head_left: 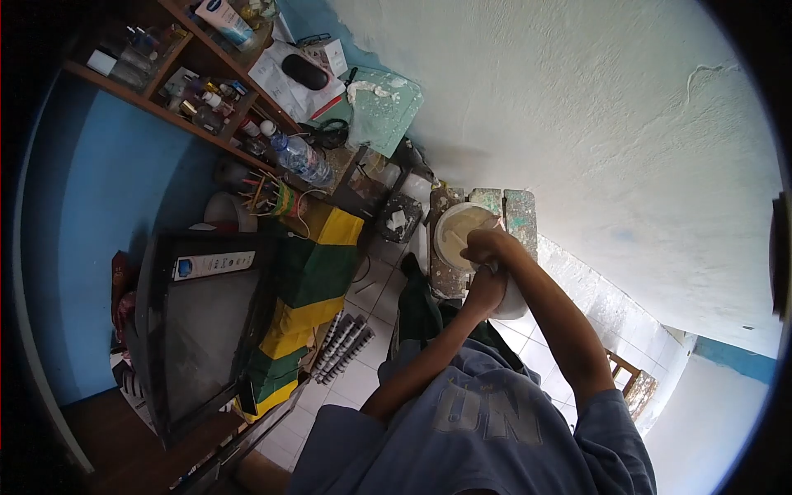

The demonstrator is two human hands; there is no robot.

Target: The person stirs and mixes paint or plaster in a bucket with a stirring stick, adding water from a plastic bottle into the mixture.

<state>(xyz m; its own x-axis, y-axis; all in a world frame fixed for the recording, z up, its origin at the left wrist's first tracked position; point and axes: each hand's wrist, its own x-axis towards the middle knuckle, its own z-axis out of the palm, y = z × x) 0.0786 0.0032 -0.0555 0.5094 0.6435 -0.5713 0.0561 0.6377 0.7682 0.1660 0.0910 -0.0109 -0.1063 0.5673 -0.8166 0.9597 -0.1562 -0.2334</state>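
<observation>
A round tub (452, 233) with pale, creamy contents stands on a paint-spattered wooden stool (519, 216). Over the tub's right edge, my right hand (485, 247) is closed, its fingers wrapped round something I cannot make out. Just below it, my left hand (488, 287) is also closed, against a whitish bag or container (512, 302) that shows beside and under the wrist. My hands are close together, and they hide part of the tub's rim.
A plastered wall (594, 132) rises behind the stool. To the left are a black-framed screen (206, 330), a green and yellow cloth (316, 268), a water bottle (304, 159) and shelves of small bottles (206, 107). A dark container (400, 219) stands left of the stool.
</observation>
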